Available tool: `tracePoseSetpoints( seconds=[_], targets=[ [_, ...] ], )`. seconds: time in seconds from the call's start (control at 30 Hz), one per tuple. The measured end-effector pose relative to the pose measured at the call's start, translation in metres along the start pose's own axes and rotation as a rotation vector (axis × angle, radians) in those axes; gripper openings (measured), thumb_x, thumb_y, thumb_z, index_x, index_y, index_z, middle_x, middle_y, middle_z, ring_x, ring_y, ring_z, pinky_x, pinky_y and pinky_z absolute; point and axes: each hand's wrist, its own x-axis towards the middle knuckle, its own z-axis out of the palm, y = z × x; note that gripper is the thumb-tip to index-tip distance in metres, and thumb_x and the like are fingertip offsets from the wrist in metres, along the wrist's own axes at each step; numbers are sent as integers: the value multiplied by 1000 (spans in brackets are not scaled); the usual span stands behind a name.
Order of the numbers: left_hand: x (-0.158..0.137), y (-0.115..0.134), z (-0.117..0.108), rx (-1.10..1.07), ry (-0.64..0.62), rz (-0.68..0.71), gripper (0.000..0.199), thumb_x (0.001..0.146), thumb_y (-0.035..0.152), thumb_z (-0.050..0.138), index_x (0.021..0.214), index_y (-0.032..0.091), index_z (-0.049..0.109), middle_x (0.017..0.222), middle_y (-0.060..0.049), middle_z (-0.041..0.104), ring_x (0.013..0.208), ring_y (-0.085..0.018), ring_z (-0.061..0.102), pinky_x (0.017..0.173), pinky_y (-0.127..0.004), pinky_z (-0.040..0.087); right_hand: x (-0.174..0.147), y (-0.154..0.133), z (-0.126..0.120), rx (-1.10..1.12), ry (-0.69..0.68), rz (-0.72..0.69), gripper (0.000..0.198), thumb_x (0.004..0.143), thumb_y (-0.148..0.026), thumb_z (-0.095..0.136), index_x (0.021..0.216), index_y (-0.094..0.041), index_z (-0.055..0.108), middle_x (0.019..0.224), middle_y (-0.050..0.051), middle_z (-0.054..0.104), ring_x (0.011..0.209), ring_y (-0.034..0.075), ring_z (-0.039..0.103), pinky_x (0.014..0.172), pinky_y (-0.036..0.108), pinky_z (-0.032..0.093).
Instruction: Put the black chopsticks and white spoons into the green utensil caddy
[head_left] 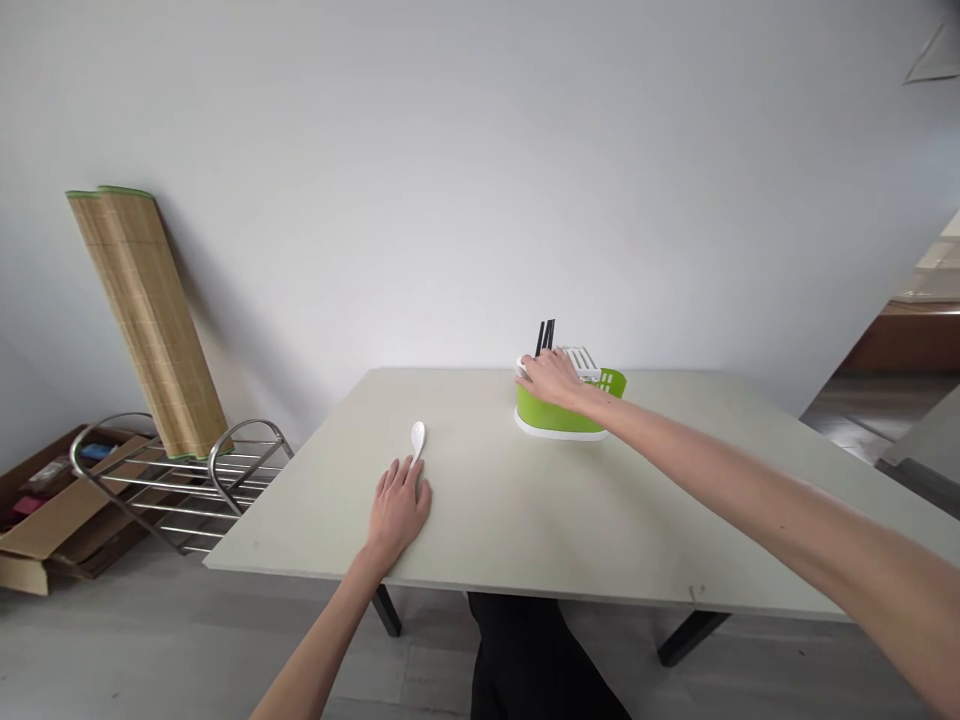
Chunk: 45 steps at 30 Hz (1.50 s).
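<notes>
The left hand [397, 505] is laid flat on the table [675, 520], palm down, with the fingers stretched forward over the handle of a white spoon [418, 437]. The handle is covered by the fingertips; whether it is pinched or only pressed against the tabletop cannot be told. The bowl of the spoon is left showing just beyond the fingers, pointed away from the person.

The right hand [551, 378] is reached far across the table and is set on the top rim of a green caddy [559, 413] with a white base. The fingers are curled over the near-left corner; a firm grasp cannot be confirmed, though contact with the rim is plain. Dark chopsticks [545, 337] are stood upright in the caddy just behind the hand, and a white slotted insert [581, 360] is seen beside them.

The spoon is judged to be light, rigid and smooth, probably ceramic or plastic, so it may be slippery and, if ceramic, breakable; the handle near its middle would be the natural place to pinch it. The caddy is judged light and stiff, easily tipped if pushed at the rim.

Left of the table, a metal rack [187, 480], a rolled bamboo mat [150, 320] leaned on the wall and a cardboard box [45, 530] are seen.
</notes>
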Motion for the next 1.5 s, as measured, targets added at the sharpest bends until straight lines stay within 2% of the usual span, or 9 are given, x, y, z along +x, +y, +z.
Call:
tracePoseSetpoints(
  seconds=[0.3,0.47,0.6,0.7,0.83,1.07,1.23,1.37,1.5],
  targets=[
    [0,4,-19,-63,-39,83,45,103,27,37,135,24,69,146,-7,67,141,-29,58,114,-46,49,-64,22,-33,104,251,-267,33,110,-31,40,120,-14,66,96,12,75,98,28,62,94,38,35],
    [-2,9,-27,-121,-115,132,46,102,25,36,130,30,71,141,-2,71,125,-28,70,101,-43,57,-129,7,-20,-7,159,-755,22,105,-22,47,101,-18,67,90,8,71,86,23,58,85,37,37],
    [-7,29,-34,-304,-155,262,40,99,26,41,124,30,72,136,-3,74,122,-29,72,101,-42,56,-170,-6,3,-25,95,-892,15,100,-21,53,107,-18,66,91,6,69,83,22,57,81,36,40],
    [-10,66,-41,-631,-213,186,28,103,43,47,108,28,70,115,-6,80,104,-26,77,92,-38,58,-184,-10,15,34,163,-829,38,95,-20,59,133,-16,58,124,14,67,103,25,60,89,37,44],
    [-7,112,-53,-1164,-521,-18,43,94,60,65,111,22,59,104,-9,79,65,-18,72,69,-34,58,-186,-14,19,143,240,-664,58,97,-21,61,152,-18,44,151,20,51,127,29,55,100,41,45],
    [-5,112,-61,-1484,-759,-175,61,80,55,85,122,15,66,88,-5,73,46,-3,42,53,-24,37,-177,-17,10,105,336,-755,33,109,-13,42,138,-17,56,100,5,73,82,16,66,75,31,45],
    [1,91,-47,-1134,-535,-121,59,88,69,66,112,15,69,67,-2,70,55,-15,59,62,-29,46,-164,-5,-13,28,276,-743,32,105,-5,42,125,-17,62,90,3,74,70,14,64,60,29,33],
    [10,52,-42,-854,-222,-100,54,93,72,52,96,20,68,68,-3,72,59,-19,64,66,-31,51,-136,21,-41,-43,162,-341,34,99,-2,44,123,-19,62,90,5,77,70,17,67,57,29,26],
    [9,6,-47,-848,-175,-152,55,91,73,52,93,21,67,71,-4,74,62,-21,68,67,-33,54,-108,48,-68,-77,92,-39,31,104,-11,41,128,-19,58,89,8,78,69,21,68,60,29,27]
  ],
)
